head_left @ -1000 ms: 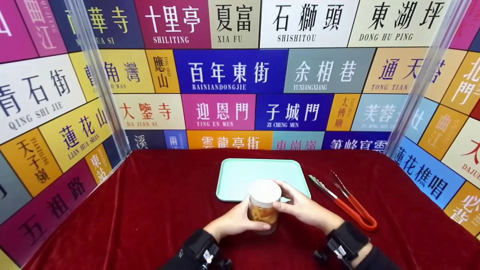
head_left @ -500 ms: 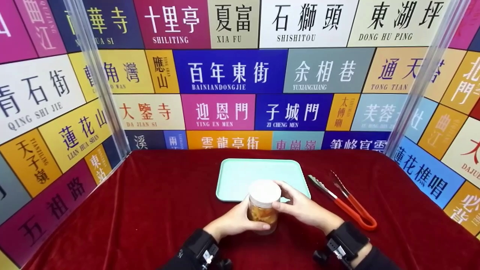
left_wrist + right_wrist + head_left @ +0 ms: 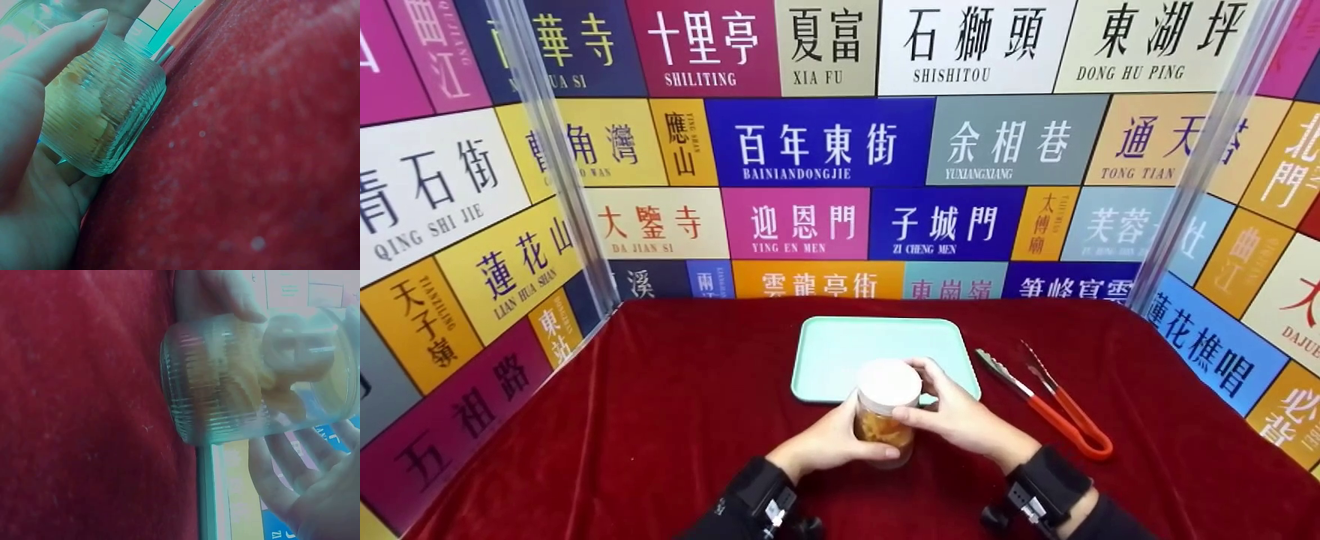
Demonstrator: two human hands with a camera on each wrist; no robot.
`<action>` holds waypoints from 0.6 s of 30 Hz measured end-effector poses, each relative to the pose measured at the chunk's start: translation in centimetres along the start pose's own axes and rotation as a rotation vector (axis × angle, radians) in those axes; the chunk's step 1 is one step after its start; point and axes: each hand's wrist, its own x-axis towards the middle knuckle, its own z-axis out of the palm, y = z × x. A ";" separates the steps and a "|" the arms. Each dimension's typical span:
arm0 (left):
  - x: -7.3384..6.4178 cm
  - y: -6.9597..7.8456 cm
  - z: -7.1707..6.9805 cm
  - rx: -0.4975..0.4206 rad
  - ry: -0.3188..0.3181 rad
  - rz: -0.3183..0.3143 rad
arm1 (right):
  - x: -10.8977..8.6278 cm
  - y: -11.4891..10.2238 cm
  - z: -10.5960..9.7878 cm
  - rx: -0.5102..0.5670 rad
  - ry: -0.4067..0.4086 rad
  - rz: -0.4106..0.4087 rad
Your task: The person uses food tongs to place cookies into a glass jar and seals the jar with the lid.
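A clear jar with a white lid stands upright on the red cloth, pieces of yellow-brown food inside it. My left hand grips the jar's body from the left, thumb across its front. My right hand holds the lid at its right side, thumb at the front of the rim and fingers behind. In the left wrist view the ribbed lower glass shows between thumb and fingers. The right wrist view has the jar lying sideways, with the right fingers beside its upper part.
Behind the jar lies a mint-green tray, partly hidden by the jar and right hand. Tongs with red-orange handles lie to the right, their tips pointing away. Panels with printed signs surround the cloth-covered table.
My right hand has turned a little on the lid, its thumb shifting left along the front of the rim. The left hand and the jar stay in place.
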 end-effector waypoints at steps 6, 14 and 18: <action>0.0 0.1 0.0 0.013 0.007 -0.002 | -0.1 -0.1 0.1 -0.003 0.008 -0.004; -0.1 0.1 0.1 0.015 0.012 -0.002 | 0.0 0.2 -0.1 0.027 -0.025 -0.025; 0.0 0.1 0.0 0.015 0.011 -0.001 | 0.0 0.7 -0.6 0.074 -0.084 -0.057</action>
